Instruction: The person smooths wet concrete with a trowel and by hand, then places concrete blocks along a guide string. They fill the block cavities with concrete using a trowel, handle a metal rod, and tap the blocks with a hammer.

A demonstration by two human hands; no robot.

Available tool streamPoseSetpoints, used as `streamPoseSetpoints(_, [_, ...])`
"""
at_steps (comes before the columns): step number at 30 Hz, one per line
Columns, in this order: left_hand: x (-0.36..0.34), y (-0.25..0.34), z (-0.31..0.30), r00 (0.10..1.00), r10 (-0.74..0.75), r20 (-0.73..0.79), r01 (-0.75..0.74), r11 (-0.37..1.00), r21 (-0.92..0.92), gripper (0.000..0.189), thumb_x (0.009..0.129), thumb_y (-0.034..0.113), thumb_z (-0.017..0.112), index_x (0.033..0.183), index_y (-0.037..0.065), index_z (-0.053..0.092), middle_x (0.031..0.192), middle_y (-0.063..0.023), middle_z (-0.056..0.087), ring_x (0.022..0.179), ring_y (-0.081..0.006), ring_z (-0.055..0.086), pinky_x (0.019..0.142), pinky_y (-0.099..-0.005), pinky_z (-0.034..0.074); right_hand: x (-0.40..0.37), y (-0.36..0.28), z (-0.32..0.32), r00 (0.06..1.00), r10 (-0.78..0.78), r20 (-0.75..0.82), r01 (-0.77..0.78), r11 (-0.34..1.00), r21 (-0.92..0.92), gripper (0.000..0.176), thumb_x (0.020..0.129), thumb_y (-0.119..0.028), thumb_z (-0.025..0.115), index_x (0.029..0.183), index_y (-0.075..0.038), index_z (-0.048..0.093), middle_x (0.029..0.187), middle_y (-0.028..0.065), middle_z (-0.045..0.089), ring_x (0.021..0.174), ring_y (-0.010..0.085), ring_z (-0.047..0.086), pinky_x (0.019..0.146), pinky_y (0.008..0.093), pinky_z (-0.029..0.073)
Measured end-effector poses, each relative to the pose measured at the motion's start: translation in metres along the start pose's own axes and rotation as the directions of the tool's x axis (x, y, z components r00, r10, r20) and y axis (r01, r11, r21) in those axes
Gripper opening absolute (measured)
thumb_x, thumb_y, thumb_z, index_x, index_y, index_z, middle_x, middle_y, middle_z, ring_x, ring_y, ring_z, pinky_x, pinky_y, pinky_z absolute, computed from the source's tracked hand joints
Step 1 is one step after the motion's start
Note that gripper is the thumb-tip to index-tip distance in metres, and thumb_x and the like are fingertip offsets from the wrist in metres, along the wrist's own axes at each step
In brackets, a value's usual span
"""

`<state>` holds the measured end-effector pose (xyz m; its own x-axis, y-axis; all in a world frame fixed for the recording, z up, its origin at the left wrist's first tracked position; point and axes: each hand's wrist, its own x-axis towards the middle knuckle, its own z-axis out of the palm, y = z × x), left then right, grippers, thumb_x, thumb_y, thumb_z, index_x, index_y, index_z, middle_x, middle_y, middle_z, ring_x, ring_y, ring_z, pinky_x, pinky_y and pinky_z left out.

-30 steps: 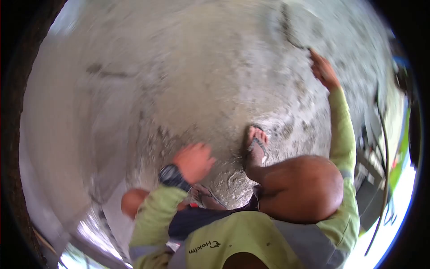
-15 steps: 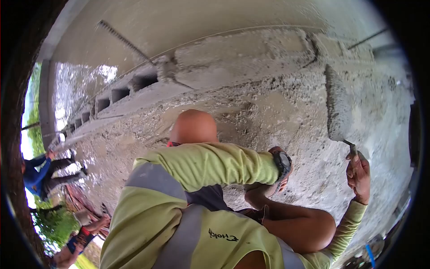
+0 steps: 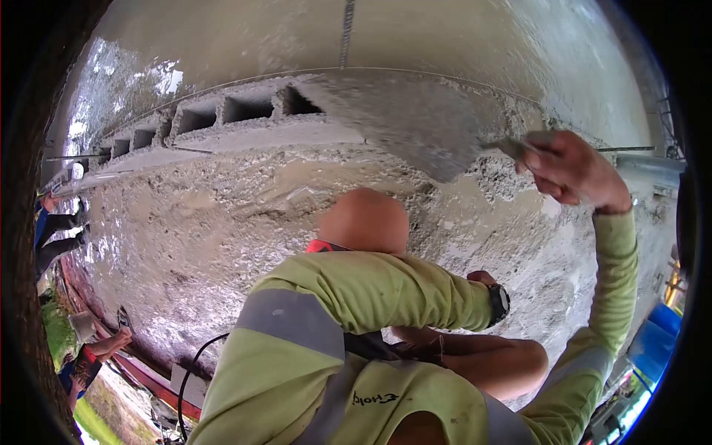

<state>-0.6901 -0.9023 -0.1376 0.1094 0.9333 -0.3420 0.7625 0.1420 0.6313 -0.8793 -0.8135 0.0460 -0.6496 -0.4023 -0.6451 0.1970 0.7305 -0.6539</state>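
While the right hand point(image 3: 582, 172) curls around its handle point(image 3: 507, 146), the grey, blurred trowel point(image 3: 419, 122) shows on my remote feed over the end of a row of rough hollow concrete blocks point(image 3: 297, 134). Mostly hidden past the black wristwatch point(image 3: 500, 302), the left hand point(image 3: 481, 277) leaves me unable to tell its opening or hold; "Holc" reads on the yellow-green shirt point(image 3: 415, 408).

Soft daylight brightens the scene fairly evenly, with white glare on the glossy wet surface point(image 3: 445, 37) at far left and glints on the rough ground point(image 3: 185, 245) at left. The near right edge burns out beside the blue drum point(image 3: 653, 345). Shadow fills the hollows of the concrete blocks point(image 3: 274, 135). Motion blur smears the trowel point(image 3: 415, 122); the shirt's lettering point(image 3: 374, 398) is crisper. Fisheye distortion bows the block row, and black vignetting darkens the corners.
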Motion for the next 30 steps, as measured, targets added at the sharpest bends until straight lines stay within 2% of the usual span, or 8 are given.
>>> streamPoseSetpoints(8, [-0.018, 0.003, -0.005, 0.995, 0.049, -0.088, -0.050, 0.999, -0.007, 0.019, 0.075, 0.022, 0.064, 0.086, 0.011, 0.075, 0.085, -0.0115, 0.072, 0.085, -0.0282, 0.069, 0.069, -0.0454, 0.050, 0.110, -0.085, 0.026, 0.987, -0.089, 0.137, 0.088, 0.996, 0.012, 0.043, 0.098, -0.046, 0.056, 0.098, -0.004, 0.063, 0.057, -0.0047, 0.039, 0.040, 0.0018, 0.030, 0.036, 0.0236, 0.023])
streamPoseSetpoints(11, [-0.025, 0.000, -0.005, 0.993, 0.050, -0.106, -0.052, 0.998, -0.021, 0.019, 0.076, 0.022, 0.063, 0.086, 0.011, 0.075, 0.084, -0.0114, 0.072, 0.084, -0.0280, 0.069, 0.069, -0.0455, 0.050, 0.131, -0.107, 0.042, 0.987, -0.154, 0.053, 0.158, 0.983, -0.095, 0.044, 0.097, -0.045, 0.057, 0.099, -0.002, 0.064, 0.057, -0.0041, 0.040, 0.045, 0.0029, 0.036, 0.040, 0.0271, 0.030])
streamPoseSetpoints(13, [-0.028, -0.002, -0.007, 0.992, 0.052, -0.115, -0.055, 0.998, -0.024, 0.019, 0.076, 0.023, 0.063, 0.085, 0.012, 0.075, 0.084, -0.0114, 0.072, 0.083, -0.0279, 0.069, 0.068, -0.0456, 0.050, 0.140, -0.112, 0.060, 0.935, -0.288, -0.209, 0.225, 0.934, -0.279, 0.045, 0.095, -0.045, 0.060, 0.098, 0.000, 0.065, 0.056, 0.0024, 0.048, 0.048, 0.0130, 0.047, 0.046, 0.0339, 0.037])
streamPoseSetpoints(14, [-0.029, -0.002, -0.007, 0.992, 0.055, -0.117, -0.058, 0.998, -0.024, 0.019, 0.076, 0.023, 0.063, 0.085, 0.012, 0.076, 0.084, -0.0114, 0.072, 0.083, -0.0279, 0.069, 0.068, -0.0456, 0.050, 0.143, -0.112, 0.065, 0.935, -0.288, -0.207, 0.225, 0.933, -0.282, 0.045, 0.095, -0.045, 0.060, 0.098, 0.000, 0.065, 0.056, 0.0024, 0.048, 0.048, 0.0130, 0.047, 0.046, 0.0339, 0.037])
streamPoseSetpoints(16, [-0.030, -0.005, -0.008, 0.991, 0.057, -0.124, -0.061, 0.998, -0.028, 0.019, 0.076, 0.023, 0.063, 0.085, 0.012, 0.076, 0.083, -0.0113, 0.072, 0.082, -0.0277, 0.069, 0.067, -0.0457, 0.050, 0.148, -0.114, 0.074, 0.832, -0.512, -0.214, 0.275, 0.715, -0.643, 0.043, 0.094, -0.042, 0.061, 0.095, 0.001, 0.065, 0.060, 0.0118, 0.057, 0.056, 0.0280, 0.058, 0.053, 0.0388, 0.042])
streamPoseSetpoints(17, [-0.031, -0.005, -0.009, 0.990, 0.061, -0.126, -0.065, 0.997, -0.029, 0.019, 0.076, 0.024, 0.063, 0.085, 0.012, 0.076, 0.083, -0.0113, 0.072, 0.082, -0.0277, 0.069, 0.067, -0.0457, 0.050, 0.142, -0.120, 0.083, 0.848, -0.483, -0.221, 0.240, 0.719, -0.652, 0.039, 0.093, -0.040, 0.062, 0.100, -0.002, 0.065, 0.063, 0.0157, 0.060, 0.062, 0.0357, 0.061, 0.053, 0.0406, 0.045])
streamPoseSetpoints(21, [-0.035, -0.008, -0.012, 0.989, 0.060, -0.138, -0.066, 0.997, -0.039, 0.020, 0.077, 0.024, 0.062, 0.085, 0.012, 0.076, 0.082, -0.0112, 0.072, 0.081, -0.0275, 0.069, 0.066, -0.0458, 0.050, 0.139, -0.096, 0.115, 0.697, -0.665, -0.269, 0.060, 0.428, -0.902, 0.038, 0.090, -0.038, 0.064, 0.114, -0.008, 0.060, 0.072, 0.0085, 0.063, 0.057, 0.0289, 0.062, 0.050, 0.0379, 0.049])
streamPoseSetpoints(30, [-0.040, -0.016, -0.012, 0.990, 0.057, -0.127, -0.061, 0.998, -0.025, 0.020, 0.077, 0.026, 0.061, 0.084, 0.013, 0.076, 0.080, -0.0111, 0.072, 0.078, -0.0270, 0.069, 0.063, -0.0461, 0.049, 0.110, -0.080, 0.120, 0.601, -0.701, -0.385, 0.037, 0.505, -0.862, 0.034, 0.088, -0.029, 0.069, 0.115, -0.011, 0.060, 0.082, 0.0036, 0.062, 0.061, 0.0248, 0.063, 0.053, 0.0341, 0.049])
